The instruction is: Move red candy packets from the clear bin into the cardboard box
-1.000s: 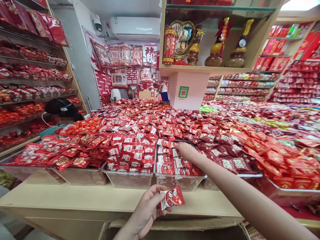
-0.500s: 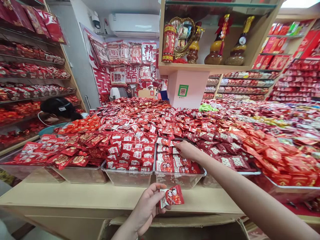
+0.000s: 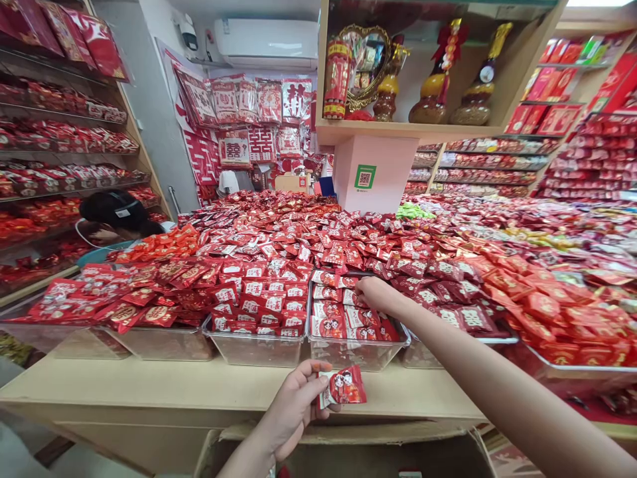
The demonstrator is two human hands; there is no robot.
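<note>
The left hand (image 3: 298, 405) grips a packet (image 3: 347, 386) by its left end, thumb on top; the long axis appears to run roughly crosswise. The packet is in front of the tray (image 3: 355, 354), seen against the counter (image 3: 164, 385). The right hand (image 3: 377, 294) reaches into the tray from the right, fingers at the rows of stock (image 3: 328, 326); whether they clasp a piece, I cannot tell. From the right hand, the held packet lies nearer the wearer and slightly left, past the tray's front rim. Bare counter shows left of the left hand; an open carton (image 3: 398, 433) sits below the counter edge.
</note>
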